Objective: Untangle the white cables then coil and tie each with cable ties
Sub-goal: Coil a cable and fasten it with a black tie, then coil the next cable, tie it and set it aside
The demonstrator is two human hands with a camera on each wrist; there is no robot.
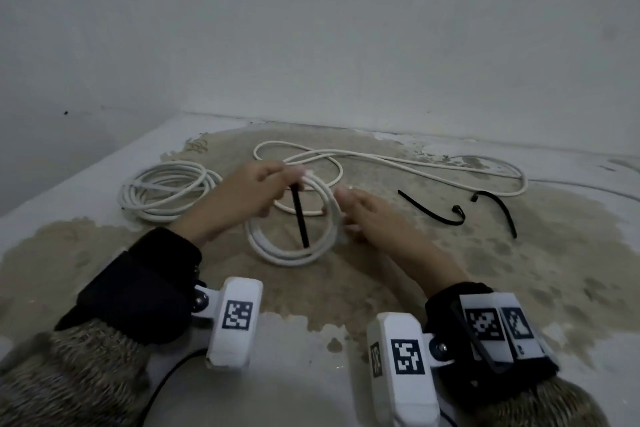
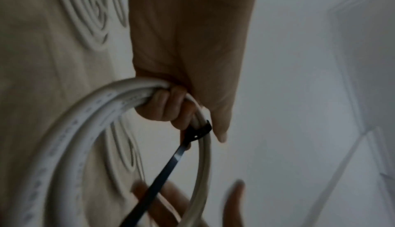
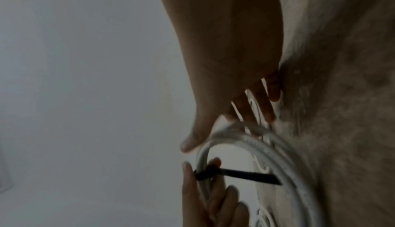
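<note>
A small white cable coil (image 1: 287, 256) stands tilted on the worn surface between my hands. My left hand (image 1: 291, 180) grips the coil's top, fingers (image 2: 169, 107) curled round the strands (image 2: 70, 137). A black cable tie (image 1: 300, 218) is wrapped there, its head (image 2: 200, 130) beside my thumb and its strap (image 2: 162, 171) hanging across the ring. My right hand (image 1: 346, 215) touches the coil's right side with straight, spread fingers (image 3: 252, 105), thumb above the strands (image 3: 278, 154). The tie (image 3: 245, 174) shows below it.
A second white cable coil (image 1: 152, 213) lies at the left. A loose white cable (image 1: 523, 184) loops along the back toward the right. Two spare black ties (image 1: 429, 214) (image 1: 507, 215) lie right of my hands. A wall closes the far edge.
</note>
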